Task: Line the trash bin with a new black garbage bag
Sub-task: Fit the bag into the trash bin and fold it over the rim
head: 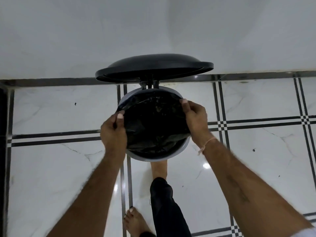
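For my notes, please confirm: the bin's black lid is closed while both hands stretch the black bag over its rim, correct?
Not quite: the head view shows the round black plastic lid standing open. Otherwise right: the left hand and right hand stretch the black plastic garbage bag at the round grey bin's rim.

A round grey pedal bin (154,157) stands on white marble floor tiles (56,108), black lid (153,67) raised against the wall. 2 bare hands, left hand (113,132) and right hand (196,117), pinch a black garbage bag (153,124) over the rim.
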